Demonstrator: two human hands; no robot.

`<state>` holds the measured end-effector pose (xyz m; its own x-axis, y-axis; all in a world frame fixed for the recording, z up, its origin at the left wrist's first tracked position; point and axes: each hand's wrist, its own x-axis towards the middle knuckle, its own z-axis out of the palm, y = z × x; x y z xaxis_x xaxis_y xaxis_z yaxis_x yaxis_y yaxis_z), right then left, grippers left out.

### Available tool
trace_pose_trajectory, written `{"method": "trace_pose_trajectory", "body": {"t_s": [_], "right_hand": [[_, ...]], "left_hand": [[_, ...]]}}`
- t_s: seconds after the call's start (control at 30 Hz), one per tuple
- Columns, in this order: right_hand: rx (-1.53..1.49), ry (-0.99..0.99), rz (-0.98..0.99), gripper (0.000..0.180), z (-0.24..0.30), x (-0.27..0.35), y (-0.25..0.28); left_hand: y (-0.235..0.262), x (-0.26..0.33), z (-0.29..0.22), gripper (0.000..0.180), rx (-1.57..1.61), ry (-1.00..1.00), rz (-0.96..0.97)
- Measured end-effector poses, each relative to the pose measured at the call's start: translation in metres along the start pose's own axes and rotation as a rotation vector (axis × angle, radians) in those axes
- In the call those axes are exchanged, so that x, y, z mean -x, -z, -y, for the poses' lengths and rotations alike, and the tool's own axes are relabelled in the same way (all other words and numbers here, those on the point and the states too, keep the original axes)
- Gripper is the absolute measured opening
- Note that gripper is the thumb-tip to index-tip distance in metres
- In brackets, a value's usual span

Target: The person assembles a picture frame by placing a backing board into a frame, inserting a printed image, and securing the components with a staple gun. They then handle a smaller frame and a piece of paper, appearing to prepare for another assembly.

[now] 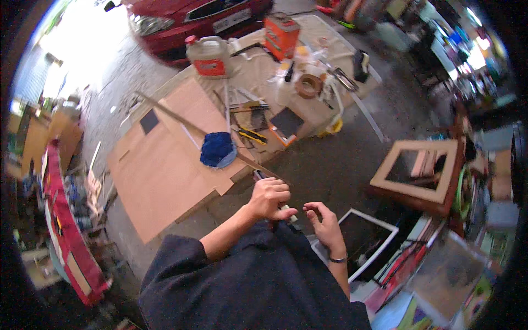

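Note:
My left hand [270, 198] is closed around a slim tool whose dark end sticks out above the fist and whose pale end shows below the thumb; its exact kind is hidden by the fingers. Just to the right, my right hand [327, 225] is loosely curled, thumb and forefinger a little apart, with nothing visible between them. Beyond my left hand, a dark blue cloth [216, 149] rests over a long wooden strip [179, 116]. The strip slants across a large cardboard sheet [159, 181] on the table.
A yellow-black utility knife [252, 135], sandpaper [286, 121], tape roll [309, 86], plastic jug [209, 59] and orange can [281, 37] lie or stand on the cloth-covered table. A red car [192, 25] is behind it. To the right sit a wooden frame [379, 181] and a white frame [374, 219].

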<state>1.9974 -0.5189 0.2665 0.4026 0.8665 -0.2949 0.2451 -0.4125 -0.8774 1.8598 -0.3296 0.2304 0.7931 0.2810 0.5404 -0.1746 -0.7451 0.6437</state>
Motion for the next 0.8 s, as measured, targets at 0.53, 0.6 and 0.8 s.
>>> {"method": "trace_pose_trajectory", "body": {"t_s": [0.53, 0.6, 0.8], "right_hand": [[-0.221, 0.164, 1.012, 0.037, -0.028, -0.057, -0.125], [-0.085, 0.151, 0.991, 0.03, -0.027, -0.031, -0.148], [0.057, 0.06, 1.32, 0.022, 0.033, 0.025, -0.236]], "left_hand": [[0.033, 0.1, -0.121, 0.054, -0.796, 0.583, -0.719], [0.025, 0.141, -0.139, 0.056, -0.805, 0.747, -0.883], [0.026, 0.237, -0.187, 0.055, -0.823, 1.089, -1.156]]}}
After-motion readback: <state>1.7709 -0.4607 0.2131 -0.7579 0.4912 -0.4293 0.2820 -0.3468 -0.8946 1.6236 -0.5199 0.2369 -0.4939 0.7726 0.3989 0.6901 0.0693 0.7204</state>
